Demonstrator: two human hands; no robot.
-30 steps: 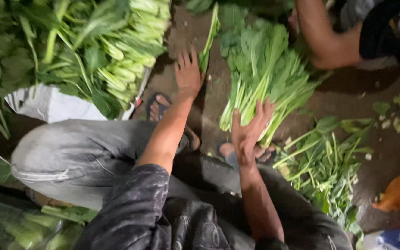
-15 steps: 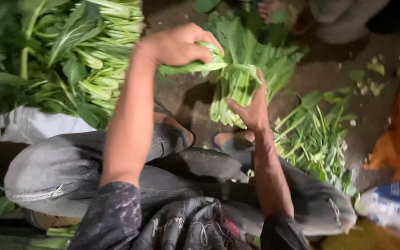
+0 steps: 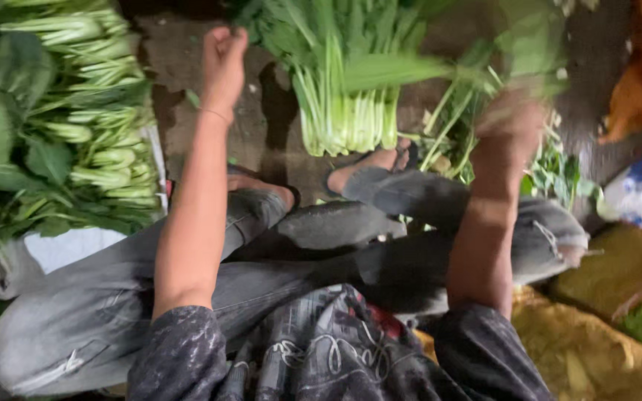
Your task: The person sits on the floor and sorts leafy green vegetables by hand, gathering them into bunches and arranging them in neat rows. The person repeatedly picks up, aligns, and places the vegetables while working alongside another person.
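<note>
— On the dirt floor: where's the bunch of greens [image 3: 347, 89]?
— Ahead of the feet. Left hand [image 3: 223, 63] fisted, fingers curled tight beside it; right hand [image 3: 516, 119] blurred, grip can't be told.

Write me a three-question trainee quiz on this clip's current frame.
1. True or false: the left hand is a closed fist.
2. The pale-stemmed bunch of greens lies: A) ahead of the feet, B) on the lap.
3. Fill in: the right hand is blurred; the loose stalks lie on its ____ side.

Key: 1 true; 2 A; 3 left.
</note>
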